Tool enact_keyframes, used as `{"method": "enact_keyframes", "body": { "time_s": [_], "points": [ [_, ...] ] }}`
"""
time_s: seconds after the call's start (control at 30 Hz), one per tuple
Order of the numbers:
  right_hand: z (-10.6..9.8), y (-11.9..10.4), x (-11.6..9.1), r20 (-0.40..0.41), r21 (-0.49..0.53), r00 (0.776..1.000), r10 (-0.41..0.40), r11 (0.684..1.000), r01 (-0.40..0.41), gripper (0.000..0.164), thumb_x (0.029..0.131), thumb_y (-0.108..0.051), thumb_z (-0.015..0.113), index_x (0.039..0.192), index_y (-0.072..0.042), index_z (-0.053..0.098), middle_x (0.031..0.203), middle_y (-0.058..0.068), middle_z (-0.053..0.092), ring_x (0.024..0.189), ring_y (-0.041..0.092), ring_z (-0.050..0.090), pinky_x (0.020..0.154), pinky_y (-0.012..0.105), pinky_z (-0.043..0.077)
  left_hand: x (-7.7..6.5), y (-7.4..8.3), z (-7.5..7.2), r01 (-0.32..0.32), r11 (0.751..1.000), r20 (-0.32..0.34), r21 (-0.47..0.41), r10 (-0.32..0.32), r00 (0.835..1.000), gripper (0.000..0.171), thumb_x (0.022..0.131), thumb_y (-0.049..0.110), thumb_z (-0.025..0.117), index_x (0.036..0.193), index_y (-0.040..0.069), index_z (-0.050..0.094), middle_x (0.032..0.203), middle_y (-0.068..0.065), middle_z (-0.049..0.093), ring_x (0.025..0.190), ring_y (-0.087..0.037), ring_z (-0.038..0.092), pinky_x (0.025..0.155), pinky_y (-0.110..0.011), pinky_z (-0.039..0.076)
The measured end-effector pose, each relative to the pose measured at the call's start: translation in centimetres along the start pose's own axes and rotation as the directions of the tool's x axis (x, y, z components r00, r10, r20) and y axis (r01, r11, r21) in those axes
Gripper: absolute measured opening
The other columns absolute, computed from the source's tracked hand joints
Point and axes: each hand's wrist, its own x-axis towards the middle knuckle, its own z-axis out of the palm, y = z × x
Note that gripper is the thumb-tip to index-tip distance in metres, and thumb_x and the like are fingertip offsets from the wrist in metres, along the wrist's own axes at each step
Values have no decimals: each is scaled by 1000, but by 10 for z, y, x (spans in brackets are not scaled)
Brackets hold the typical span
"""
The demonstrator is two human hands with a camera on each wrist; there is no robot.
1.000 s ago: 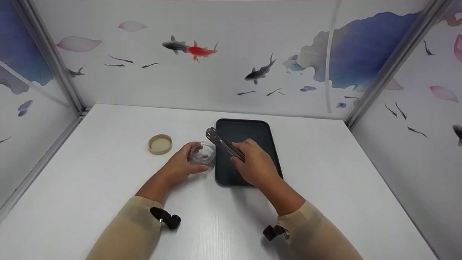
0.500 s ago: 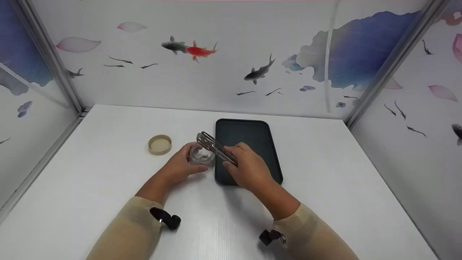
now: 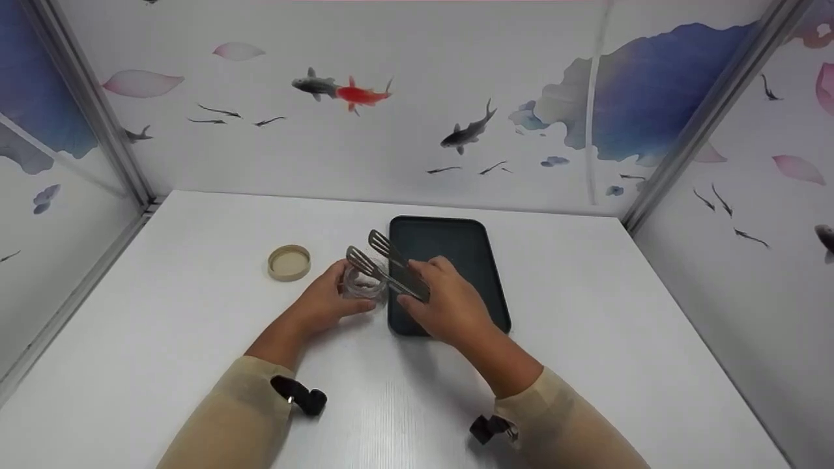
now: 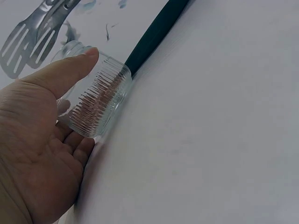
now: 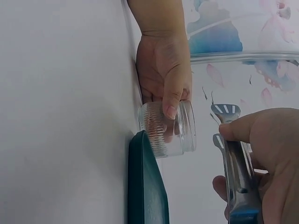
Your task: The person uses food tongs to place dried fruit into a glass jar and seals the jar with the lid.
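Note:
My left hand point(image 3: 326, 299) grips a clear glass jar point(image 3: 357, 290) with a ribbed wall, thumb on one side and fingers on the other. It stands upright and lidless on the white table, close to the tray's left edge. Whether anything lies inside is unclear. My right hand point(image 3: 449, 299) holds metal tongs point(image 3: 399, 284) with slotted heads, thumb on one arm. In the head view the heads are spread apart over the jar's mouth and the tray's edge. The right wrist view places the tongs point(image 5: 240, 177) above the jar point(image 5: 156, 123), not touching it.
A dark rectangular tray point(image 3: 449, 241) lies right of the jar, partly under my right hand and the tongs. To the left, a round tan lid point(image 3: 289, 263) rests on the white table point(image 3: 215, 260). Printed walls point(image 3: 404, 156) enclose the table at the back and sides.
The tongs have moved left from above the tray toward the jar's mouth. Their heads were together and now stand apart. My left hand and the jar have stayed in place.

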Motion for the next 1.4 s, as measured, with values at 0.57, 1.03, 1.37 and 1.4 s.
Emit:
{"method": "enact_keyframes", "body": {
  "time_s": [0.57,1.03,1.37,1.4],
  "points": [
    [-20,49,13,-85,-41,991,104,993,-107,76,101,-50,72,164,-19,43,148,10,54,111,24,63,94,45,57,0,1,-1,-4,1000,8,10,4,1000,97,85,41,92,163,25,37,165,1,50,156,-34,45,128,-52,37],
    [-31,136,31,-146,-25,957,251,966,-257,74,105,-46,65,165,-8,40,150,20,49,128,36,61,108,54,53,-2,2,0,-7,1000,13,-13,7,1000,98,84,41,93,164,25,37,166,2,50,159,-34,41,131,-52,33],
    [-43,174,31,-155,-60,942,298,949,-310,72,106,-43,61,162,-1,41,145,27,50,122,42,63,102,57,53,0,0,-1,-3,1000,20,-17,4,1000,98,86,39,92,164,25,36,167,0,48,158,-36,41,129,-53,35],
    [-45,178,31,-157,-64,940,303,947,-316,72,106,-43,61,162,-1,41,145,27,49,122,42,64,101,57,53,0,0,-1,-2,1000,24,-12,2,1000,97,86,40,92,164,25,35,167,0,47,158,-36,41,129,-53,36]
  ]
}}
